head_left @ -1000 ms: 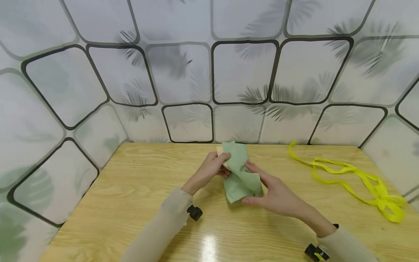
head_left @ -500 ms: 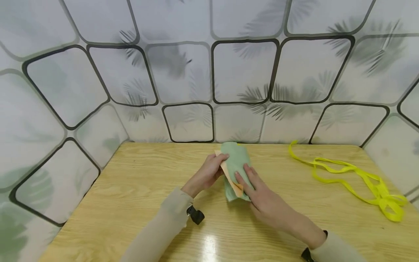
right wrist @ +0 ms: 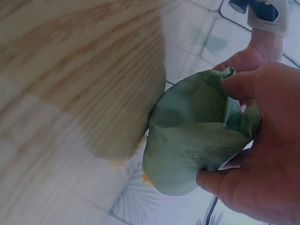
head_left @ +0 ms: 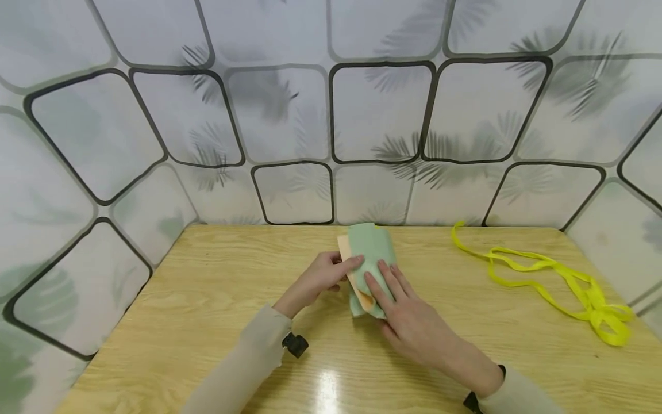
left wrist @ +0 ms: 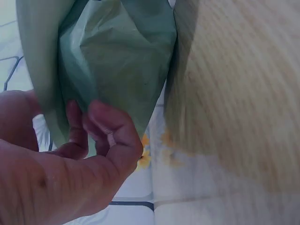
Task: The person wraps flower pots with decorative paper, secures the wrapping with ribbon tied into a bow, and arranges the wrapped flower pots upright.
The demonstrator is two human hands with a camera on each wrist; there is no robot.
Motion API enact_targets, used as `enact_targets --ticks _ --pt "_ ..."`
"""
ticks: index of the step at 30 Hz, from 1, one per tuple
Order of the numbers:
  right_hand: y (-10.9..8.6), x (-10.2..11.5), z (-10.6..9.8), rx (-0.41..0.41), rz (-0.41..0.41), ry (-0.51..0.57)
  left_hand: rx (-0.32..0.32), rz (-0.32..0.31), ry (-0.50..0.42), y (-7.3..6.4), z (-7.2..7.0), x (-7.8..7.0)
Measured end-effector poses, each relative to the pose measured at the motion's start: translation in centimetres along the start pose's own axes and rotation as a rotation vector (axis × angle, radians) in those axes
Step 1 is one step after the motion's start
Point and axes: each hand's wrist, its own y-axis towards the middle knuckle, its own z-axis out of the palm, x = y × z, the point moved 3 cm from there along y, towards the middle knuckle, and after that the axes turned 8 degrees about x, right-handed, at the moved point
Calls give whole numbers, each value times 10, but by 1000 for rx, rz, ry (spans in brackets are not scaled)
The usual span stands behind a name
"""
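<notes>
A pale green sheet of wrapping paper (head_left: 373,247), with a peach-coloured layer (head_left: 357,282) along its left side, is rolled into a bundle near the table's back edge. My left hand (head_left: 320,273) pinches its left edge, thumb on top. My right hand (head_left: 414,322) holds the near right part, fingers lying over the upper face. In the right wrist view, thumb and fingers (right wrist: 211,182) stand on opposite sides of the crumpled green paper (right wrist: 192,143). Orange-yellow flowers (left wrist: 143,157) show past the paper's far end in the left wrist view; their stems are hidden.
A tangled yellow ribbon (head_left: 569,282) with a bow lies at the right of the wooden table (head_left: 233,276). A patterned wall covering (head_left: 292,192) stands right behind the table's back edge and along both sides.
My right hand has brought the loose green flap over, its fingers now flat on top. More of the peach layer shows. My left hand has shifted slightly down and left along the edge.
</notes>
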Motion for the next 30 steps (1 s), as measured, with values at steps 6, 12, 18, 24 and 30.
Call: enact_targets --ticks 6,12,18,24,30 --pt "-2 -2 -4 38 22 83 64 -13 -163 -3 4 5" --pt "-4 -13 -7 83 55 312 13 -26 -200 -3 5 7" --pt "0 -19 -12 -26 27 362 -58 -45 -200 -4 2 11" --pt "3 -21 -13 -82 10 294 -207 78 173 -8 -1 8" --pt "4 -24 -12 -126 27 257 -157 613 710 -15 0 -13"
